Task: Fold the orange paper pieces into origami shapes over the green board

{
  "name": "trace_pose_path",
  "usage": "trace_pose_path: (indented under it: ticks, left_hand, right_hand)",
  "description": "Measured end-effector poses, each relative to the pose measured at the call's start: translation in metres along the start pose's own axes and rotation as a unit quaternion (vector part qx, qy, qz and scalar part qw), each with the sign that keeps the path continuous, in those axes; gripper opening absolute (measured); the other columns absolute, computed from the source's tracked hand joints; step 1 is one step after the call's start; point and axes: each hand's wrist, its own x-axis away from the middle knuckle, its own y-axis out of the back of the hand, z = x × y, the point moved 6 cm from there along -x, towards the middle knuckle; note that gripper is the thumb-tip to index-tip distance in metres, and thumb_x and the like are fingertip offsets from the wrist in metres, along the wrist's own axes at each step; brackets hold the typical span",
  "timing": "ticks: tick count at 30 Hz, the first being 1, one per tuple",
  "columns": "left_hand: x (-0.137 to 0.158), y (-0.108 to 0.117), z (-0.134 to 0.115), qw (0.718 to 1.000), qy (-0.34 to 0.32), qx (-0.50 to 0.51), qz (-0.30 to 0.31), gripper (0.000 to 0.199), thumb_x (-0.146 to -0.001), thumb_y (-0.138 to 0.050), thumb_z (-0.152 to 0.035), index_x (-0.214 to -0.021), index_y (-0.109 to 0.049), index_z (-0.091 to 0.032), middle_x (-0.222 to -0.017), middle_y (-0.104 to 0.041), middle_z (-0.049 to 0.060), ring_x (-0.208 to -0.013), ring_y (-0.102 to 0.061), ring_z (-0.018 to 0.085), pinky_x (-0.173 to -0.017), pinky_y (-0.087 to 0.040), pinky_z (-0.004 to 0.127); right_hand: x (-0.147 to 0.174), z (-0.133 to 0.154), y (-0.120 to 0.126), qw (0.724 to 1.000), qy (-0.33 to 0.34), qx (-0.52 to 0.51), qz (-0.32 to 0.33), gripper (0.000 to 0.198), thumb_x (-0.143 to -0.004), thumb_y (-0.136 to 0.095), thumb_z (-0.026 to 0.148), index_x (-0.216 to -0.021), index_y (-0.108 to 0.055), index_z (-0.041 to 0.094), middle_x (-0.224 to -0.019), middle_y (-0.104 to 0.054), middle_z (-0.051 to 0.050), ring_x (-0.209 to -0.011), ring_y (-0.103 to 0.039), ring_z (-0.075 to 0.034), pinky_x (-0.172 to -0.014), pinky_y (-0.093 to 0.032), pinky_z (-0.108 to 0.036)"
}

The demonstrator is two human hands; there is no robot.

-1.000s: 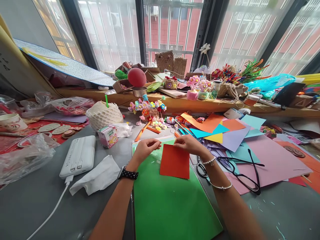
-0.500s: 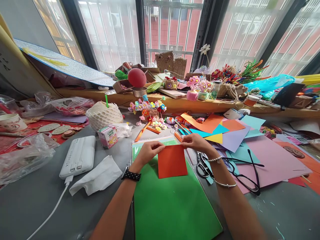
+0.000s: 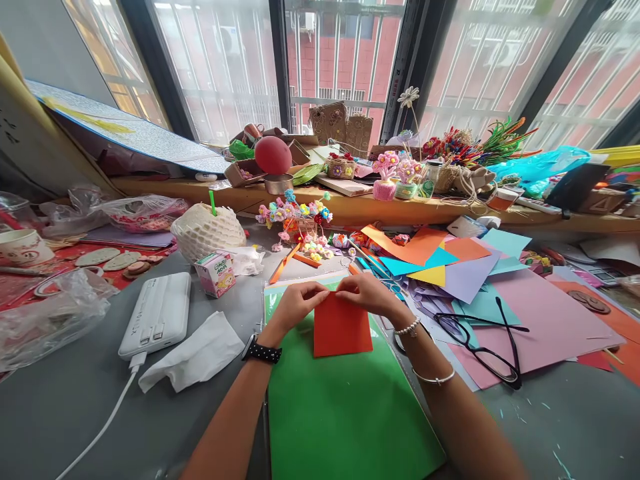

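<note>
A square of orange-red paper (image 3: 343,327) lies over the upper part of a green board (image 3: 345,407). My left hand (image 3: 299,304) pinches the paper's top left corner between thumb and fingertips. Close beside it, my right hand (image 3: 367,293) pinches the top edge left of its middle, its palm hovering over the paper's top right corner. The fingertips of both hands nearly meet. Scissors lie mostly hidden beneath my right wrist.
Black-framed glasses (image 3: 493,347) rest on pink paper (image 3: 545,313) at the right, near loose coloured sheets. To the left are a white power bank (image 3: 156,313) with its cable, a crumpled tissue (image 3: 195,350) and a small carton (image 3: 216,275). Crocheted flowers (image 3: 295,217) stand behind.
My right hand has slid left along the paper's top edge, from the right corner toward my left hand. My left hand has stayed put; the paper has barely shifted.
</note>
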Motion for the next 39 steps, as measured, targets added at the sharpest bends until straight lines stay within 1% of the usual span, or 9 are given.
trace_pose_path:
  ticks: [5,9,12,15,18,29,32,34,39]
  left_hand:
    - [0.0,0.008,0.001,0.998,0.024,0.051,-0.02,0.025,-0.072,-0.05,-0.036,-0.074,-0.062,-0.014,-0.074,-0.064,0.004,-0.069,-0.058,0.017,-0.062,-0.047,0.026]
    - [0.0,0.016,0.009,0.988,0.057,0.122,-0.077,0.026,-0.07,-0.054,-0.035,-0.078,-0.06,-0.011,-0.073,-0.063,0.007,-0.068,-0.061,0.018,-0.067,-0.049,0.029]
    - [0.0,0.017,0.008,0.988,0.043,0.098,-0.109,0.028,-0.071,-0.054,-0.036,-0.085,-0.06,-0.012,-0.079,-0.063,0.007,-0.071,-0.06,0.017,-0.067,-0.048,0.028]
    - [-0.001,0.01,0.003,0.995,0.014,0.053,-0.081,0.027,-0.07,-0.056,-0.036,-0.086,-0.062,-0.015,-0.084,-0.063,0.006,-0.074,-0.058,0.017,-0.063,-0.046,0.025]
    - [-0.002,0.005,0.003,0.998,-0.002,0.025,-0.06,0.025,-0.07,-0.055,-0.037,-0.076,-0.064,-0.015,-0.073,-0.064,0.005,-0.07,-0.057,0.017,-0.06,-0.045,0.024]
    - [0.002,0.027,0.012,0.975,0.074,0.082,-0.191,0.022,-0.061,-0.064,-0.035,-0.07,-0.067,-0.015,-0.072,-0.066,0.003,-0.073,-0.058,0.018,-0.062,-0.045,0.022]
    - [0.005,0.037,0.019,0.952,0.091,0.146,-0.252,0.023,-0.06,-0.065,-0.035,-0.072,-0.067,-0.015,-0.07,-0.065,0.001,-0.069,-0.057,0.015,-0.062,-0.045,0.022]
    - [0.007,0.041,0.025,0.927,0.099,0.214,-0.291,0.025,-0.059,-0.066,-0.035,-0.074,-0.066,-0.015,-0.072,-0.065,0.001,-0.067,-0.057,0.014,-0.062,-0.045,0.022]
    - [0.011,0.045,0.033,0.861,0.105,0.34,-0.364,0.027,-0.055,-0.069,-0.031,-0.075,-0.064,-0.014,-0.075,-0.064,0.002,-0.067,-0.056,0.011,-0.061,-0.045,0.02]
  right_hand:
    - [0.001,-0.009,0.011,0.999,0.003,-0.009,-0.037,0.019,-0.075,-0.049,0.027,-0.074,-0.064,0.015,-0.07,-0.064,-0.002,-0.064,-0.054,-0.012,-0.058,-0.038,-0.021]
    - [0.005,-0.021,0.022,0.998,-0.025,-0.019,-0.063,0.019,-0.073,-0.05,0.028,-0.073,-0.064,0.015,-0.068,-0.064,-0.003,-0.064,-0.055,-0.014,-0.06,-0.04,-0.023]
    - [0.005,-0.019,0.02,0.997,-0.024,-0.027,-0.063,0.019,-0.073,-0.05,0.028,-0.073,-0.064,0.015,-0.069,-0.064,-0.003,-0.064,-0.055,-0.014,-0.059,-0.04,-0.022]
    - [0.003,-0.008,0.014,0.998,0.003,-0.03,-0.052,0.02,-0.074,-0.048,0.028,-0.075,-0.064,0.016,-0.07,-0.064,-0.003,-0.064,-0.055,-0.013,-0.058,-0.04,-0.021]
    - [0.002,-0.004,0.012,0.998,0.011,-0.02,-0.05,0.022,-0.075,-0.047,0.029,-0.074,-0.064,0.016,-0.069,-0.064,-0.002,-0.063,-0.054,-0.013,-0.057,-0.039,-0.021]
    - [0.012,-0.038,0.044,0.987,-0.058,-0.017,-0.15,0.019,-0.071,-0.051,0.029,-0.072,-0.065,0.016,-0.071,-0.066,-0.004,-0.063,-0.059,-0.015,-0.057,-0.042,-0.024]
    - [0.013,-0.045,0.049,0.972,-0.086,-0.045,-0.216,0.019,-0.07,-0.05,0.029,-0.068,-0.063,0.015,-0.065,-0.065,-0.005,-0.061,-0.059,-0.016,-0.058,-0.043,-0.025]
    - [0.012,-0.049,0.047,0.957,-0.095,-0.129,-0.241,0.024,-0.071,-0.049,0.034,-0.068,-0.062,0.014,-0.065,-0.064,-0.006,-0.062,-0.059,-0.015,-0.059,-0.045,-0.025]
    - [0.0,-0.042,0.016,0.934,-0.121,-0.312,-0.125,0.043,-0.071,-0.045,0.052,-0.07,-0.062,0.013,-0.072,-0.065,-0.008,-0.062,-0.06,-0.014,-0.062,-0.046,-0.026]
